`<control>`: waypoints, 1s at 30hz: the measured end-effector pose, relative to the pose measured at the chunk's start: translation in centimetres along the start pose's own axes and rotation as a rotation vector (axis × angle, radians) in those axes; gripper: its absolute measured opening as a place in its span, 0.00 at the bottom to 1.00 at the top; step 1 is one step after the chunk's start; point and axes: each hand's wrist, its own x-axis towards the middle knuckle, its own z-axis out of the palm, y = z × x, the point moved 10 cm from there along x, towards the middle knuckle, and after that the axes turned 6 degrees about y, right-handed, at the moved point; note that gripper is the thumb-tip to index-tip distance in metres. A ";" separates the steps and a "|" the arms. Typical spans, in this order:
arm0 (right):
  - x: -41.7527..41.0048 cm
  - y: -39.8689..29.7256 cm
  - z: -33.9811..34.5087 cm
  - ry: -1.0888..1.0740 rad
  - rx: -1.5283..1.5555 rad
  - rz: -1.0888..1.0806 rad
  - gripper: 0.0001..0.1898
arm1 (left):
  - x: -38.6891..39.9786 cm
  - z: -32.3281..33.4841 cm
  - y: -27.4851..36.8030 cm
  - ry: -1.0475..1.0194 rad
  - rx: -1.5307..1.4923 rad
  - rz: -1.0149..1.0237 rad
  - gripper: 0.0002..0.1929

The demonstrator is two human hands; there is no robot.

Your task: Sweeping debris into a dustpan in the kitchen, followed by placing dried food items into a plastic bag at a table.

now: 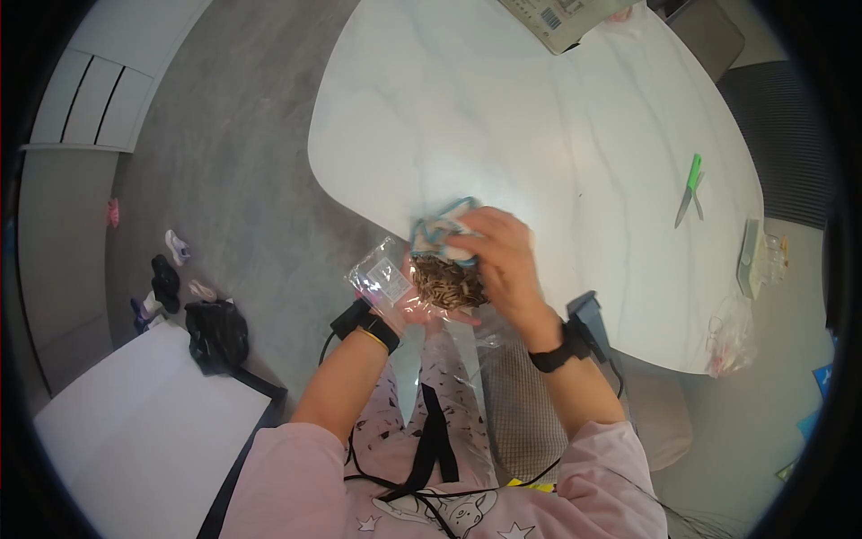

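Note:
Near the table's front edge, my left hand (419,311) is palm up under a clear plastic container (387,279) with a printed label and a mass of small brown dried pieces (448,283). My right hand (502,252), slightly blurred, pinches a white cloth with blue edging (441,232) just above the brown pieces. Whether the cloth touches them cannot be told. The left fingers are partly hidden by the container and its contents.
On the white marbled table (512,135) lie a green-handled knife (689,185), a printed package (569,20) and a crumpled plastic bag (727,340). A fabric seat (522,411) stands below its edge. A black bag (217,335) and shoes (166,283) are at the left.

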 end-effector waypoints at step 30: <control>-6.3 -2.2 -2.7 0.233 -0.044 0.348 0.21 | -1.2 -2.6 0.2 -0.035 0.025 0.077 0.43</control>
